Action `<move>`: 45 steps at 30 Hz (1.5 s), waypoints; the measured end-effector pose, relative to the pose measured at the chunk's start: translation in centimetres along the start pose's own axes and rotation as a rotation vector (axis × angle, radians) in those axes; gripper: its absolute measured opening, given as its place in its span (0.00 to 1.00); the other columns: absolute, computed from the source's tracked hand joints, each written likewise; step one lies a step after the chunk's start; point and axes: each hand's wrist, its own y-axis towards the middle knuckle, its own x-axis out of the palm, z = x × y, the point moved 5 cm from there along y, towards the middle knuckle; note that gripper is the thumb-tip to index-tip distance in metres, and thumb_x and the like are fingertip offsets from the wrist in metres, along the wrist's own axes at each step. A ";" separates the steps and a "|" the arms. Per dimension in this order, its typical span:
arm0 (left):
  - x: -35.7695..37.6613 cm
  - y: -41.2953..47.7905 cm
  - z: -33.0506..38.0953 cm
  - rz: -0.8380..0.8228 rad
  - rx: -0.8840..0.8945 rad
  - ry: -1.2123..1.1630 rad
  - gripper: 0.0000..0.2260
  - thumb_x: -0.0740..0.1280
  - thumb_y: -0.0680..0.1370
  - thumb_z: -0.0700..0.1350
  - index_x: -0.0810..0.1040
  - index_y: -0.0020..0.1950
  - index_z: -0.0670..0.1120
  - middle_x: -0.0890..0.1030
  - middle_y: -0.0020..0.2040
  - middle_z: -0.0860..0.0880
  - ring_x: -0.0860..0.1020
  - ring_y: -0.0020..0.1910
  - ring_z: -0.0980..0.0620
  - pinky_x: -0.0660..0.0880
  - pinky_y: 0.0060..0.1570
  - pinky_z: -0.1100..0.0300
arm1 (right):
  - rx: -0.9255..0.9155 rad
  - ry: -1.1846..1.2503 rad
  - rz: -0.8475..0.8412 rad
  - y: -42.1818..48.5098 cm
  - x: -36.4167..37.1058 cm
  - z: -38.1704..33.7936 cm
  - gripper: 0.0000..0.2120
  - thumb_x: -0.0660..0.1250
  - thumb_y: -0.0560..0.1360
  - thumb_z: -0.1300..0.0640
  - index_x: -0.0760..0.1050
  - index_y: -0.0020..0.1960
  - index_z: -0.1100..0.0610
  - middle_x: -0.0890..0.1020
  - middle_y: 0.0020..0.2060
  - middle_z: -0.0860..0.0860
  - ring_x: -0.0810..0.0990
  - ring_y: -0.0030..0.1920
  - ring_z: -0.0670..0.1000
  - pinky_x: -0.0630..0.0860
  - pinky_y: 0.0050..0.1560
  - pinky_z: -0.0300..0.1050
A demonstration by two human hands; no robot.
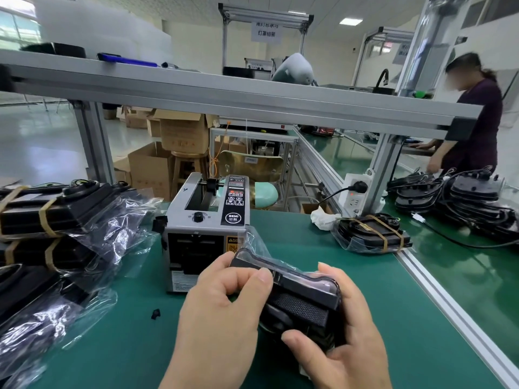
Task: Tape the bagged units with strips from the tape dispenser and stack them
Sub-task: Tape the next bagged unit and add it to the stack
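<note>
In the head view, a bagged unit (297, 293) is held over the mat (393, 318), gripped by both hands. The left hand (224, 304) is closed on its upper edge; the right hand (337, 332) is wrapped around its near end. Its long axis runs up-left toward the dispenser (202, 234), which lies just beyond, nearer the left hand.

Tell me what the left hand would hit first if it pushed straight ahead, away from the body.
Probably the tape dispenser. The left hand, gripping the bagged unit together with the right hand, sits just in front of the dispenser's front face; only green mat shows between them, though depth is uncertain.
</note>
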 end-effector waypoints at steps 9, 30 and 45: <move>0.7 0.2 -0.4 -0.020 0.003 -0.074 0.10 0.68 0.65 0.57 0.85 0.34 0.52 0.80 0.57 0.58 0.74 0.60 0.68 0.66 0.67 0.55 | -0.002 -0.028 0.007 0.0 -0.1 0.0 0.35 0.75 0.59 0.44 0.69 0.64 0.37 0.79 0.54 0.41 0.80 0.54 0.44 0.73 0.53 0.30; 0.9 -0.2 0.5 0.093 0.028 0.106 0.05 0.67 0.65 0.58 0.81 0.36 0.62 0.81 0.53 0.55 0.76 0.51 0.65 0.66 0.45 0.76 | -0.027 -0.069 0.005 0.0 -0.1 -0.3 0.36 0.76 0.60 0.48 0.67 0.65 0.38 0.79 0.55 0.39 0.79 0.55 0.40 0.71 0.53 0.27; 1.0 0.0 0.2 0.138 0.034 0.108 0.06 0.67 0.64 0.58 0.81 0.35 0.60 0.81 0.51 0.58 0.76 0.51 0.66 0.67 0.46 0.74 | -0.028 -0.069 0.008 0.1 -0.1 -0.4 0.35 0.73 0.61 0.43 0.66 0.67 0.40 0.77 0.57 0.38 0.78 0.56 0.39 0.70 0.54 0.26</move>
